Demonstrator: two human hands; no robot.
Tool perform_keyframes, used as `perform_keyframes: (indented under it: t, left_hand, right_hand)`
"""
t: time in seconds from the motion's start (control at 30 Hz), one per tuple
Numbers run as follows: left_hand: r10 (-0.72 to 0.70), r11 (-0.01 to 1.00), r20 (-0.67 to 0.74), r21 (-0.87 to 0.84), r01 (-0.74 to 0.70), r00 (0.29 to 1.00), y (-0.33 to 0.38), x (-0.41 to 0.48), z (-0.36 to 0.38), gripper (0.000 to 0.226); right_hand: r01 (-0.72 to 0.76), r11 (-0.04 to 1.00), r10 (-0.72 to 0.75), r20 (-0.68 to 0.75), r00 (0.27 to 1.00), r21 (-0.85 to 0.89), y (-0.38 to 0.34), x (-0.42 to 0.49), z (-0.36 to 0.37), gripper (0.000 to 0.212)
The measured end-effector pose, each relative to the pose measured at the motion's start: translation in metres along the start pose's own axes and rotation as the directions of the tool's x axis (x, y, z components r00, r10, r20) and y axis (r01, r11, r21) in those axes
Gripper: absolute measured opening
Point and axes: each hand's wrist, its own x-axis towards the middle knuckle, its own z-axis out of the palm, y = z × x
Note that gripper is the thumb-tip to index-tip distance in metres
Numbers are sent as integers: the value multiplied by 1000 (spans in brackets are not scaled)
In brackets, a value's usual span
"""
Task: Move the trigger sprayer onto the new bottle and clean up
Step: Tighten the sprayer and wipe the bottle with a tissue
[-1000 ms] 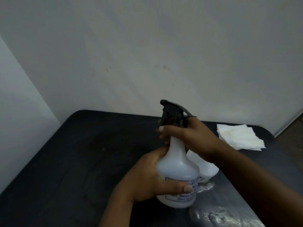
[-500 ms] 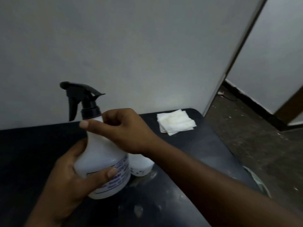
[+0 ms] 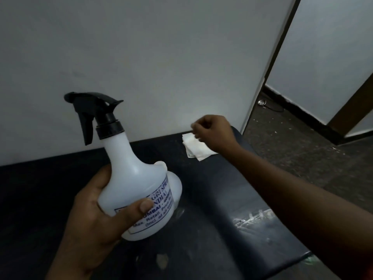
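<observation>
My left hand (image 3: pixel 96 225) grips the lower body of a white plastic bottle (image 3: pixel 137 190), lifted and tilted a little to the right. The black trigger sprayer (image 3: pixel 94 112) sits on the bottle's neck with its nozzle pointing left. Right behind this bottle a second white bottle (image 3: pixel 175 183) without a sprayer stands on the black table (image 3: pixel 212 195), mostly hidden. My right hand (image 3: pixel 212 132) is stretched out to the table's far right corner. Its curled fingers pinch the upper left corner of a folded white tissue (image 3: pixel 196 149) lying there.
Wet streaks (image 3: pixel 253 218) shine on the table near its right edge, and a small wet spot (image 3: pixel 162 259) lies near the front. A white wall runs along the table's back. Right of the table the floor (image 3: pixel 298 150) drops away by a dark-framed doorway.
My right hand left the bottle's neck and moved right and back to the tissue. My left hand lifted the bottle and the view swung to the right.
</observation>
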Motion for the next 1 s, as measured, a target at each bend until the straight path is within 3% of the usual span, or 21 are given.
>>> perform_keyframes:
  t: [0.13, 0.2, 0.3, 0.47, 0.53, 0.7, 1.0]
  left_hand:
    - [-5, 1000, 3, 12, 5, 1000, 3, 0, -1, 72]
    - [-16, 999, -3, 36, 16, 1000, 2, 1, -4, 75]
    - [-19, 997, -42, 67, 22, 999, 1, 2, -8, 77]
    - [-23, 995, -40, 94, 27, 999, 0, 1, -13, 75]
    - [-20, 995, -40, 92, 24, 999, 0, 1, -14, 75]
    - [-21, 996, -18, 87, 23, 1000, 3, 0, -15, 77]
    - [-8, 994, -28, 105, 11, 1000, 3, -1, -21, 75]
  right_hand:
    - [-107, 974, 87, -106, 991, -200, 57, 23, 2, 13]
    - [-102, 930, 96, -35, 995, -352, 75, 28, 15, 14]
    - [-96, 889, 133, 50, 990, -447, 90, 35, 34, 20]
    - [0, 787, 49, 62, 997, -617, 91, 40, 50, 51]
    - [33, 748, 15, 67, 998, -663, 89, 40, 54, 52]
    - [-2, 760, 25, 26, 999, -650, 91, 38, 53, 26]
    - [-109, 893, 56, -133, 990, -437, 85, 37, 50, 34]
